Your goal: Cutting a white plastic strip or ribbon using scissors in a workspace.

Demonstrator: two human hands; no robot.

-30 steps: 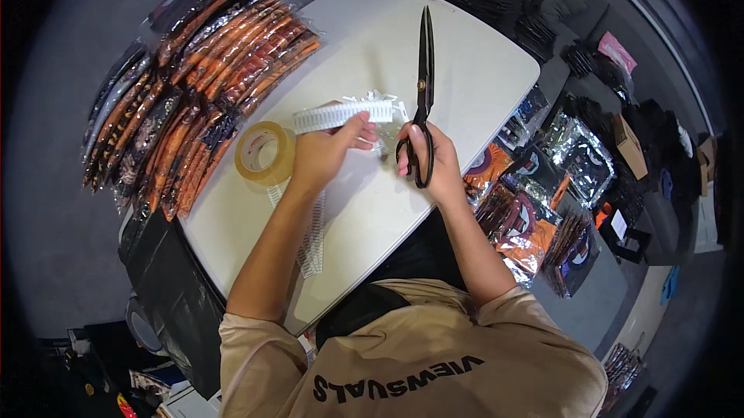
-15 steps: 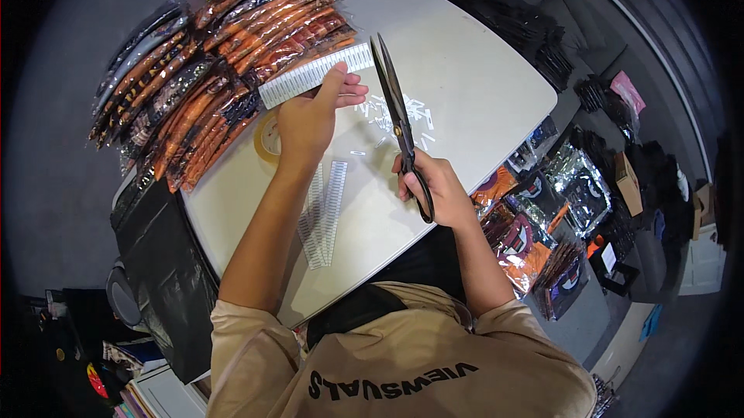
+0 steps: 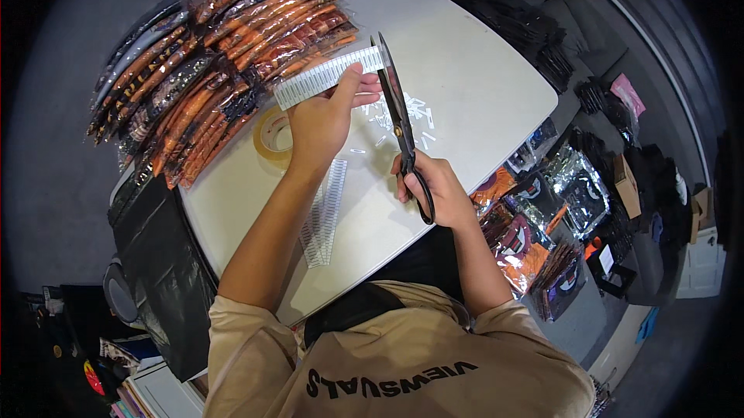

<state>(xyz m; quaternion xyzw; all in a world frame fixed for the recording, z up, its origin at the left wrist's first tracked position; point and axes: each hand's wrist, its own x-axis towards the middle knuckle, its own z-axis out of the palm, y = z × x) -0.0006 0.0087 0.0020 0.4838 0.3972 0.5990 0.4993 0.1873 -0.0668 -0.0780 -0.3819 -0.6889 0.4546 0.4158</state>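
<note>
My left hand point(image 3: 329, 108) pinches a white strip of printed labels point(image 3: 310, 83) between thumb and fingers above the table. The strip's right end lies at the blades of the black scissors point(image 3: 402, 129), near their tips. My right hand point(image 3: 435, 189) is closed round the scissors' handles, and the blades point away from me, slightly parted. Beneath the blades, many small cut label pieces point(image 3: 415, 110) lie scattered in a loose heap. Closer to me, further label strips point(image 3: 325, 220) lie on the table, partly hidden by my left forearm. A roll of clear yellowish tape point(image 3: 262, 137) sits behind my left wrist.
Stacks of orange and black garments in clear bags point(image 3: 271, 26) crowd the far left of the white table point(image 3: 473, 53). More bagged garments point(image 3: 519, 240) lie on a lower surface at right. Black bundles point(image 3: 511, 26) are piled beyond the table, and a black plastic sheet point(image 3: 159, 263) hangs at left.
My left hand has shifted right with the label strip, bringing its end to the scissor blades. More of the tape roll shows. My right hand has hardly moved.
</note>
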